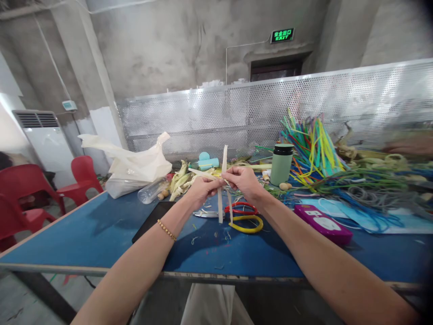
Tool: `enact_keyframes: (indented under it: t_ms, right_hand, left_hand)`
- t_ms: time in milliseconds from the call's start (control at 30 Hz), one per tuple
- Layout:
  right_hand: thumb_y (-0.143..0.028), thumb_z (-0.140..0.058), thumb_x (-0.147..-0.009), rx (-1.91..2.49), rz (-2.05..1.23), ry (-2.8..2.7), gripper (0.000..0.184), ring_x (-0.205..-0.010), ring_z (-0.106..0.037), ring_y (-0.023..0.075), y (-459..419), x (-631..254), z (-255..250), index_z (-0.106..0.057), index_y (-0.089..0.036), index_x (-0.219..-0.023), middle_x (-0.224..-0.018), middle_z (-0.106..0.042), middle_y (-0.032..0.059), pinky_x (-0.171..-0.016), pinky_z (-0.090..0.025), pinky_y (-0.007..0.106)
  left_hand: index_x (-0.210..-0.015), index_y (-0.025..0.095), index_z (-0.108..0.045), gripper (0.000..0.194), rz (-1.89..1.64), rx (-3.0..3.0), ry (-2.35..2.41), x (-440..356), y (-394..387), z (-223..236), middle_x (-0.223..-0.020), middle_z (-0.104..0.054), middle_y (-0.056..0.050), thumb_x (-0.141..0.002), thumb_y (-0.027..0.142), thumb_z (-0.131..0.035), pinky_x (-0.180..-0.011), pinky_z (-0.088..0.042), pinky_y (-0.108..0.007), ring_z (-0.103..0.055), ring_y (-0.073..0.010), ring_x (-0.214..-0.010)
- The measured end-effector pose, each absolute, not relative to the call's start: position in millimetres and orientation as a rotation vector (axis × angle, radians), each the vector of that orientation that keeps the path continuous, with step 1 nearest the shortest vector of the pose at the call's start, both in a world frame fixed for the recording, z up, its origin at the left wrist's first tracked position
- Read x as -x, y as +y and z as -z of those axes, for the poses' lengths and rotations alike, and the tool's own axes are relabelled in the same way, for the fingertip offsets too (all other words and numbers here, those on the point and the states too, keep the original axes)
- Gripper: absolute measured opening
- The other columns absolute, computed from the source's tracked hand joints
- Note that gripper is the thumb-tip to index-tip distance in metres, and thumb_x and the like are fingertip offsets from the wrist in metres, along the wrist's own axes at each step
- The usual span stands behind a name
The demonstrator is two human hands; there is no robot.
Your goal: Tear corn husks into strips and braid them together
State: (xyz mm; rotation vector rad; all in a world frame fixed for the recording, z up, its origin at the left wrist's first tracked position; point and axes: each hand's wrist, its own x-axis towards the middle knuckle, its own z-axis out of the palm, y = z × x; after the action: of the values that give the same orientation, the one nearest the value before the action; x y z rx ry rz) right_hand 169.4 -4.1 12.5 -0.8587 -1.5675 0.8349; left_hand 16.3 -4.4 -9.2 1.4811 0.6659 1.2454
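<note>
Above the blue table, my left hand (204, 189) and my right hand (246, 182) meet, both closed in a pinch. Between them they hold crossed pale husk strips (220, 203), flat and narrow. One strip stands upright, its top above the fingers and its lower end hanging down; another sticks out to the left. A thinner piece hangs below my right hand. The exact crossing point is partly hidden by the fingertips. Under my hands lie scissors with a red handle loop (241, 208) and a yellow handle loop (246, 224), their blades pointing left.
A plastic bag (138, 164), a clear bottle (150, 194) and dried husks (181, 180) are at the left. To the right stand a green canister (281, 167), colourful strips (314, 149), a purple case (321, 224) and blue masks (338, 208). A perforated metal screen (203, 117) borders the back.
</note>
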Motion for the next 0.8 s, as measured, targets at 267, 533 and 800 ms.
enact_keyframes:
  t_ms: [267, 533, 800]
  right_hand:
    - [-0.045, -0.063, -0.074, 1.017, -0.467, -1.739, 0.036, -0.046, -0.038, 0.0088, 1.6, -178.2, -13.8, -0.053, -0.016, -0.056, -0.047, -0.046, -0.0017, -0.045, -0.028, 0.024]
    - [-0.029, -0.062, -0.078, 0.845, -0.052, -2.042, 0.016, -0.068, -0.052, 0.0132, -3.6, -178.8, -21.3, -0.07, -0.016, -0.074, -0.073, -0.063, 0.0037, -0.064, -0.037, 0.026]
    - [-0.021, -0.059, -0.072, 0.897, -0.29, -1.959, 0.01, -0.062, -0.053, 0.0125, -2.7, -175.6, -17.9, -0.066, -0.014, -0.071, -0.066, -0.065, 0.0029, -0.059, -0.04, 0.025]
  left_hand:
    - [-0.059, 0.011, -0.063, 0.031, -1.211, -1.65, 0.726, -11.7, -2.8, 10.5, -0.051, -0.046, 0.001, -0.067, 0.038, -0.076, -0.046, -0.018, -0.025, -0.032, -0.0053, -0.046]
    - [-0.057, 0.014, -0.066, 0.031, -1.14, -1.848, 0.963, -12.1, -10.5, 9.0, -0.043, -0.045, 0.001, -0.066, 0.042, -0.074, -0.045, -0.022, -0.025, -0.035, -0.0082, -0.043]
    - [-0.06, 0.013, -0.065, 0.025, -1.197, -1.631, 0.888, -12.7, -7.5, 7.2, -0.049, -0.048, 0.002, -0.064, 0.034, -0.077, -0.047, -0.022, -0.024, -0.033, -0.0059, -0.046]
